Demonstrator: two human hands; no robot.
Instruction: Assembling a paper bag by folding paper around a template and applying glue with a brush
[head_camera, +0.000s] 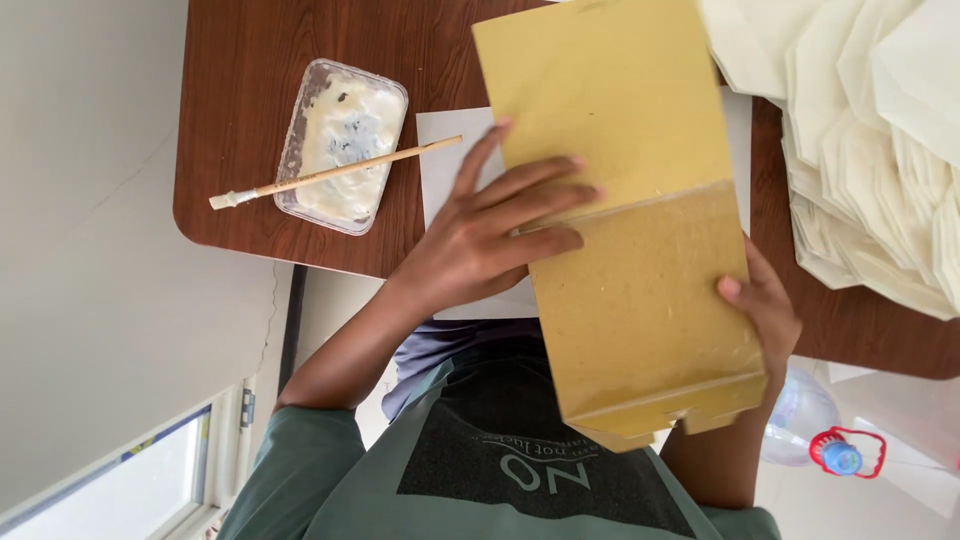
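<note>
hands (620, 270) on yellow paper bag (625, 210), brush (330, 173) across tray (343, 145)

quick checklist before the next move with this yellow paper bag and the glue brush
1. Left hand pressing the yellow paper bag: ok, fingers spread flat across its edge.
2. Right hand steadying the bag's other side: ok, thumb on top near the lower edge.
3. White sheet under the bag to protect the table: ok, it shows beneath the bag.
4. Brush within reach: ok, resting across the glue tray.
5. Glue left in the tray: ok, white paste covers the bottom.
6. Bag's bottom flaps stuck down: cannot tell.
</note>
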